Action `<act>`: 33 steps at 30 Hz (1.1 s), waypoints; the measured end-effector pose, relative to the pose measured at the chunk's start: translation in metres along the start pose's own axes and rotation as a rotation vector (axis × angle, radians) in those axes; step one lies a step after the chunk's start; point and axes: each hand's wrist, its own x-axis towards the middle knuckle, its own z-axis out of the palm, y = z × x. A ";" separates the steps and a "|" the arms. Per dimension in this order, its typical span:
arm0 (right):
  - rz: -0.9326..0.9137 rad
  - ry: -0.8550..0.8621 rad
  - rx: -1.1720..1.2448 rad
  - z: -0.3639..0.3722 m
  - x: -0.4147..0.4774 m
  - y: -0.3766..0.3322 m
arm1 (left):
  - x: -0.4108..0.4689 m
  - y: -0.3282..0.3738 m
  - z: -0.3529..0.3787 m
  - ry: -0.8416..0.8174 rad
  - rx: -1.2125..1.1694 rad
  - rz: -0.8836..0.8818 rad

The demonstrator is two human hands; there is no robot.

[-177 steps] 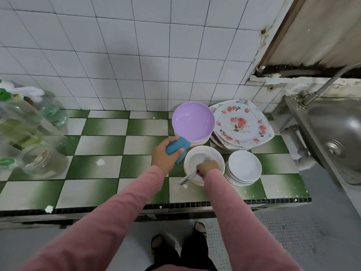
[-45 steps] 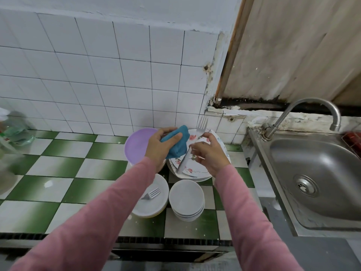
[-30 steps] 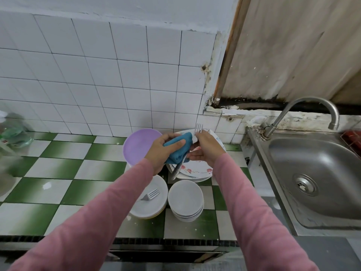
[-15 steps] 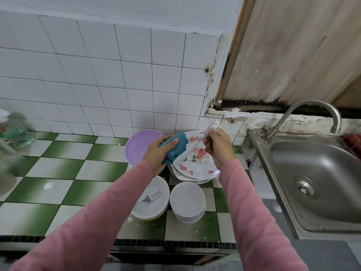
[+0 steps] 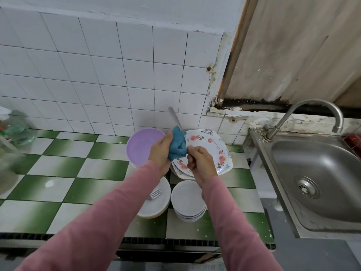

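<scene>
We are gripping the cloth (image 5: 176, 146) in our left hand (image 5: 160, 153), wrapping it around the fork (image 5: 174, 116) our right hand (image 5: 201, 163) is pinching.

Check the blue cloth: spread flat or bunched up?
Bunched. The left hand grips the cloth crumpled round a metal utensil, whose end pokes out above; the right hand holds its lower end.

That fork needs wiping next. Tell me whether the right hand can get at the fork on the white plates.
Probably not yet. The right hand grips a metal utensil wrapped in the blue cloth, and the left sleeve crosses over the fork, only its tines showing.
</scene>
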 end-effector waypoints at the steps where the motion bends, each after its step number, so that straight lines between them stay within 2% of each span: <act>1: -0.009 -0.014 -0.001 0.000 0.001 -0.001 | -0.002 -0.002 0.001 -0.026 0.022 0.011; 3: -0.020 -0.022 -0.029 -0.003 0.002 -0.004 | -0.004 -0.003 0.003 -0.051 0.055 0.032; 7: 0.008 -0.067 -0.137 -0.018 0.001 -0.005 | -0.004 0.014 -0.002 0.020 -0.002 0.029; 13: -0.030 -0.078 -0.184 -0.008 0.005 -0.013 | -0.009 -0.001 -0.003 -0.119 0.207 0.041; 21: -0.039 -0.120 -0.332 -0.024 0.008 -0.003 | 0.001 0.015 -0.011 -0.028 -0.020 -0.037; 25: -0.037 -0.101 -0.419 -0.038 0.007 0.001 | 0.006 0.021 -0.019 0.010 -0.013 -0.036; 28: -0.027 -0.148 -0.482 -0.050 0.007 0.000 | 0.008 0.028 -0.022 0.005 -0.001 -0.009; 30: -0.013 -0.206 -0.470 -0.055 0.006 0.000 | 0.008 0.032 -0.021 -0.005 0.001 0.017; 33: -0.050 -0.228 -0.322 -0.049 0.007 -0.004 | 0.008 0.033 -0.019 0.009 0.033 0.059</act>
